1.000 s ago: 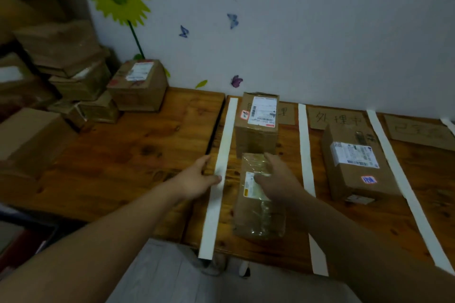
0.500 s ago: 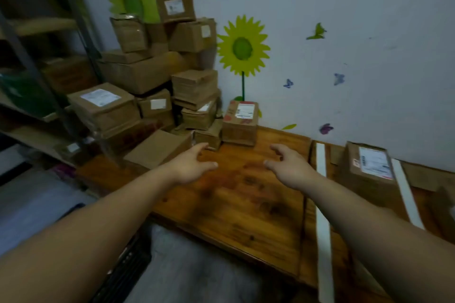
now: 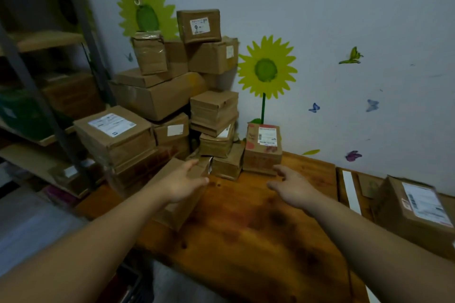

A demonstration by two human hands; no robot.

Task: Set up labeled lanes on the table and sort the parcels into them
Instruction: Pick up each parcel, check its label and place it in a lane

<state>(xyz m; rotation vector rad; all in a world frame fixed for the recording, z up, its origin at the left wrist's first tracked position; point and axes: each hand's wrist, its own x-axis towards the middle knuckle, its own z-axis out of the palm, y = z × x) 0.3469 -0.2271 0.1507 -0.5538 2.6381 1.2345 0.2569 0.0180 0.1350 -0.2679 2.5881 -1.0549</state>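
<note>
L hand (image 3: 183,184), R hand (image 3: 293,186): grips open, empty, near red-marked parcel (image 3: 263,149). Rec: clasp both sides; avoid pile (image 3: 214,110) left of it.

Bare left hand (image 3: 183,185), bare right hand (image 3: 293,188)

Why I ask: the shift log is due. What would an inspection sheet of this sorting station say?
Surface: wooden table, brown, worn.
Job's things: parcel pile at far left against wall; red-marked parcel at its right; white lane strip; labelled parcel right of strip.
Clutter: nothing seen.
Hands: left hand open above a low box, contact unclear; right hand open, holding nothing.
Cables: nothing seen.
Surroundings: shelf rack left; sunflower sticker on wall.
</note>
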